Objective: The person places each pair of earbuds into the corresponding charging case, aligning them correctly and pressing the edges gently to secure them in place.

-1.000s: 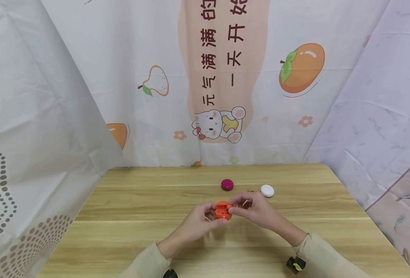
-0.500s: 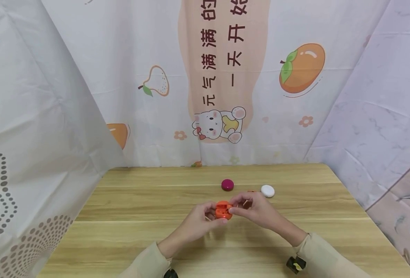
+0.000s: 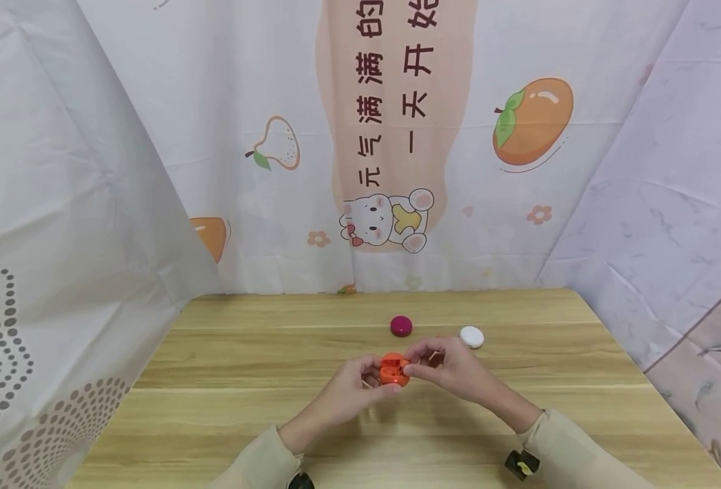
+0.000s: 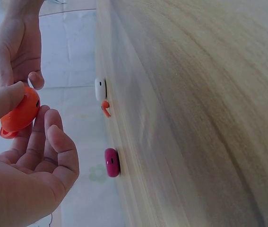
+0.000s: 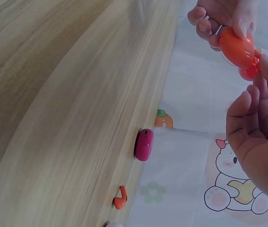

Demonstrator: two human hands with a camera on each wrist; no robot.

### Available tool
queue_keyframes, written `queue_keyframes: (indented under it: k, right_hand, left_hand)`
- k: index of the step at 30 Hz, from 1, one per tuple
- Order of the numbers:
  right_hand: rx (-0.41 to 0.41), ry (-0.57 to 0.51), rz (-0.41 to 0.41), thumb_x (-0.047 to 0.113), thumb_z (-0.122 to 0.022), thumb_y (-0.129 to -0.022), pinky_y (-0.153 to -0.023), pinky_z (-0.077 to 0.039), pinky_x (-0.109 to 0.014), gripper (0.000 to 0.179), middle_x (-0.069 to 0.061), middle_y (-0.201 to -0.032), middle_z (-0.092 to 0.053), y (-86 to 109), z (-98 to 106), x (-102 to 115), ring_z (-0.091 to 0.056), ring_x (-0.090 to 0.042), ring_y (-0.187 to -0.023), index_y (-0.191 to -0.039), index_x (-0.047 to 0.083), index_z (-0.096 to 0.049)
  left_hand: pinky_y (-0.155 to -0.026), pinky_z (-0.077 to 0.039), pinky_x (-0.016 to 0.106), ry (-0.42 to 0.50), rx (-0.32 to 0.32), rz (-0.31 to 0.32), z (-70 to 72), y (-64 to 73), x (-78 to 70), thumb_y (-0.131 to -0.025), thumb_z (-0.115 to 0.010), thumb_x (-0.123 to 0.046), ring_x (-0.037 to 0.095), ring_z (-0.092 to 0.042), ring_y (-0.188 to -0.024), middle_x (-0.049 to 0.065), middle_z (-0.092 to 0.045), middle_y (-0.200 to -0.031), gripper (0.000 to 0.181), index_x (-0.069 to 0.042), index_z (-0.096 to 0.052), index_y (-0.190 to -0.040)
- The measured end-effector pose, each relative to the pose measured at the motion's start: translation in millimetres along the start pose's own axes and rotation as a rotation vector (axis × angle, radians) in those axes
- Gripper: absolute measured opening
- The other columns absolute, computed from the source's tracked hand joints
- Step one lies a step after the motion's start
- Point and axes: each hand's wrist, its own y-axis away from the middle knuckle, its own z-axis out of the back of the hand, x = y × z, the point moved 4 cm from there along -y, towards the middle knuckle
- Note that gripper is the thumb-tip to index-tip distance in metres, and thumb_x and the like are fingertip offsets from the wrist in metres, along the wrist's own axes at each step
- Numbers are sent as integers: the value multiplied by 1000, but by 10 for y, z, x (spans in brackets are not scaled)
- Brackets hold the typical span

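Note:
My left hand [image 3: 354,388] holds an orange earbud case [image 3: 394,380] above the table, its lid up and its inside facing me in the head view. The thumb presses one side of the case [image 4: 22,111], with fingers behind it, in the left wrist view. At the case's right edge, my right hand [image 3: 449,367] pinches a small orange earbud [image 5: 257,53] between thumb and index finger, mostly hidden by the fingertips. Another orange earbud [image 5: 120,198] lies on the wooden table, beyond the right hand.
A magenta earbud case [image 3: 401,326] and a white earbud case [image 3: 472,337] stand closed on the wooden table [image 3: 244,353], farther off than the hands. A printed curtain [image 3: 275,204] hangs behind the table's far edge, with more cloth at both sides.
Both hands keep their hold at the orange case, with almost no movement. The head view has shifted very slightly.

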Motion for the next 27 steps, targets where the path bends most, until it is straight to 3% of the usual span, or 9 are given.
queue_keyframes:
  k: [27]
  right_hand:
    - [3,-2,-30,20,-80,-90,-64,-54,-27,12,4,-86,-70,-25,-40,-28,-63,-14,-76,-98,13,-75]
  left_hand:
    - [-74,-51,27,13,-10,20,16,-2,16,-90,-80,-27,19,-61,-87,-2,-67,-96,30,-9,-68,-112]
